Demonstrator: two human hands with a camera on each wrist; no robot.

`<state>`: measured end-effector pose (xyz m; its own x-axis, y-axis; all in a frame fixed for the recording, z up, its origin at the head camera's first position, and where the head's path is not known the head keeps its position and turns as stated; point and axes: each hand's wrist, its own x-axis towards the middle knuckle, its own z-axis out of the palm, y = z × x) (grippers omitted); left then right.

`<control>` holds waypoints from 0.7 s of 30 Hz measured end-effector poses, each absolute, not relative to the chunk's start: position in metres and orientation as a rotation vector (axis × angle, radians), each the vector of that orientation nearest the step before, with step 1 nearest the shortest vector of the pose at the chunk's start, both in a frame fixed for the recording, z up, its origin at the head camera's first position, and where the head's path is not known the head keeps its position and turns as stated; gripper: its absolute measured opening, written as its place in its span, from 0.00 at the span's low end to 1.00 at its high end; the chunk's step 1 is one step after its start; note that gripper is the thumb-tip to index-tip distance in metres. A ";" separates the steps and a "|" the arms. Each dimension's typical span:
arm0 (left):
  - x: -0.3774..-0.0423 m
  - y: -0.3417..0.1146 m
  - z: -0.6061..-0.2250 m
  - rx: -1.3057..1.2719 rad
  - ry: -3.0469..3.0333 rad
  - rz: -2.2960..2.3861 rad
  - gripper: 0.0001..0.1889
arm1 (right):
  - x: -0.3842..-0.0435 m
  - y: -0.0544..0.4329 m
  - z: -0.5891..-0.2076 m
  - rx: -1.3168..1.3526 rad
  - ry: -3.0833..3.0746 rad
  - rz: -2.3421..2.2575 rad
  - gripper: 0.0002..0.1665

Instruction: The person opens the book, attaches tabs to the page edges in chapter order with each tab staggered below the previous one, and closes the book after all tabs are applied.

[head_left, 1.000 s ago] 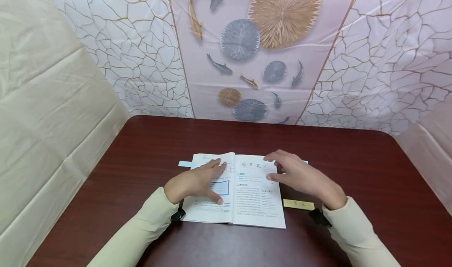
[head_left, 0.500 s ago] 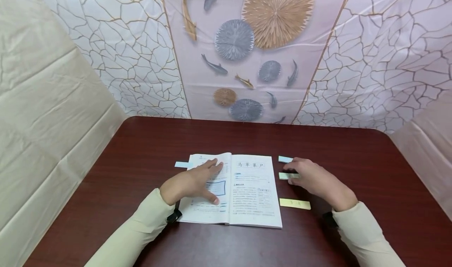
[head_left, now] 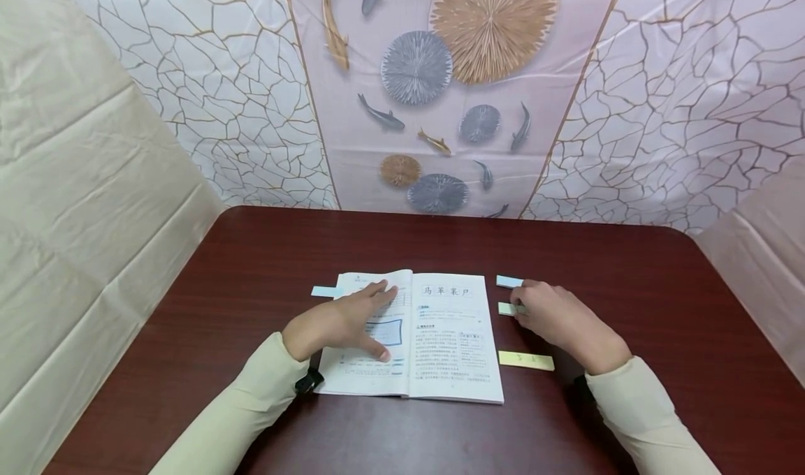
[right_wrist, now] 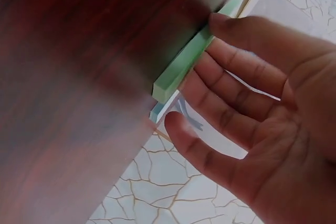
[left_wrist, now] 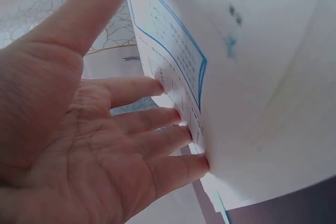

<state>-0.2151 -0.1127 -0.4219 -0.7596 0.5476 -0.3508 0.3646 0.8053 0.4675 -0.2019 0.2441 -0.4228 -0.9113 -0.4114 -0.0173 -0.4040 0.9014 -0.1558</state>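
An open book with printed pages lies on the table. My left hand rests on its left page, fingers spread; in the left wrist view its fingertips touch the paper. Right of the book, my right hand grips a green sticky note pad, thumb on one long side and fingers on the other. The hand covers part of this pad in the head view. A blue sticky note pad lies just beyond it, close to the fingers.
A yellow sticky note pad with faint writing lies nearer, by the book's right edge. One light blue sticky note sticks out from the book's left edge. The dark red table ends at a patterned backdrop.
My right hand has moved from above the right page to the green sticky note pad, and its fingers have closed round it. My left hand has stayed on the left page.
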 end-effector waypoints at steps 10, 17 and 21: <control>-0.214 -0.114 -0.417 0.693 2.498 0.555 0.58 | -0.196 0.231 -0.404 -0.555 2.971 -0.395 0.05; -0.209 -0.107 -0.411 0.723 2.514 0.538 0.52 | -0.182 0.196 -0.392 -0.770 3.010 -0.403 0.07; -0.207 -0.105 -0.409 0.747 2.532 0.524 0.48 | -0.177 0.177 -0.388 -0.881 3.027 -0.364 0.08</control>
